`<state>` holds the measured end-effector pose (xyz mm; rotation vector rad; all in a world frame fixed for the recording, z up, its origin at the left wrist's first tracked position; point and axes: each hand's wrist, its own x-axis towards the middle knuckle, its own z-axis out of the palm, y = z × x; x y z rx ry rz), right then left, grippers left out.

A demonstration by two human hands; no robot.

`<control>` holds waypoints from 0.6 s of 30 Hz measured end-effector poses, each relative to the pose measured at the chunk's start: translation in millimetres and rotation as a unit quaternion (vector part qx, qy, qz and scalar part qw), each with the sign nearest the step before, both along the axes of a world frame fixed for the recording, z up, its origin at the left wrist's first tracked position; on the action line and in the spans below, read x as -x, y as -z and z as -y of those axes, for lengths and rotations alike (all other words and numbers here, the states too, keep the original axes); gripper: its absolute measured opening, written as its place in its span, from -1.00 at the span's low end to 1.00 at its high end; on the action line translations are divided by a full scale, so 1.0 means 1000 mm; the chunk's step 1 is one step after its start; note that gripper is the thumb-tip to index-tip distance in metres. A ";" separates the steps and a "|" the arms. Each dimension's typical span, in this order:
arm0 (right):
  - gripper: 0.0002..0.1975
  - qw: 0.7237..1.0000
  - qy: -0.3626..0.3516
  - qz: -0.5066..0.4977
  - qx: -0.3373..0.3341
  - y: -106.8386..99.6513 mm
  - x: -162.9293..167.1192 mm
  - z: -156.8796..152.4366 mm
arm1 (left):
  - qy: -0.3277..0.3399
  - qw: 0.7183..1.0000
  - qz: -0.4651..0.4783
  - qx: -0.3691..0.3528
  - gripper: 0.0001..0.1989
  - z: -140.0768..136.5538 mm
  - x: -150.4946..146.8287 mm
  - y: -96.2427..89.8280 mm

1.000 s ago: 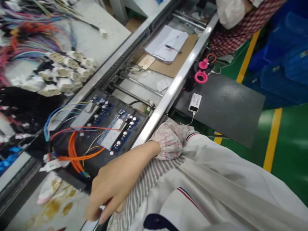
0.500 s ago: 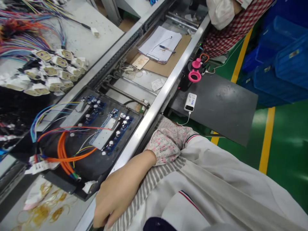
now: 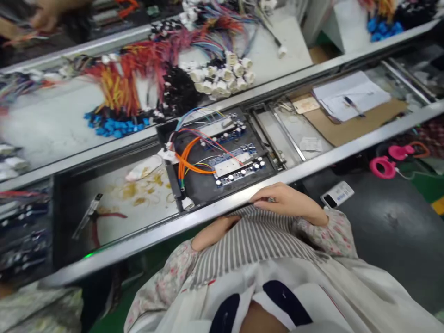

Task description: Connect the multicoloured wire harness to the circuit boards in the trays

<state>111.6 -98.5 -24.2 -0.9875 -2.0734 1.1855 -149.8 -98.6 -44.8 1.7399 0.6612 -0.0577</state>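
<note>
Already wired with orange leads and blue boards, sitting mid-bench [image 3: 114, 99] just beyond the near rail: black tray [image 3: 211, 182]. Nothing gripped yet; no hand inside it. Right hand [image 3: 286, 201] resting on the rail, grip loose and empty. Left hand [image 3: 211, 231] tucked against striped apron, grip not discernible.
</note>
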 end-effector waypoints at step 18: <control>-0.70 0.983 0.096 0.156 -0.017 -0.038 -0.023 -0.149 | -0.342 0.862 -0.087 -0.364 -0.71 -0.163 0.134 -0.072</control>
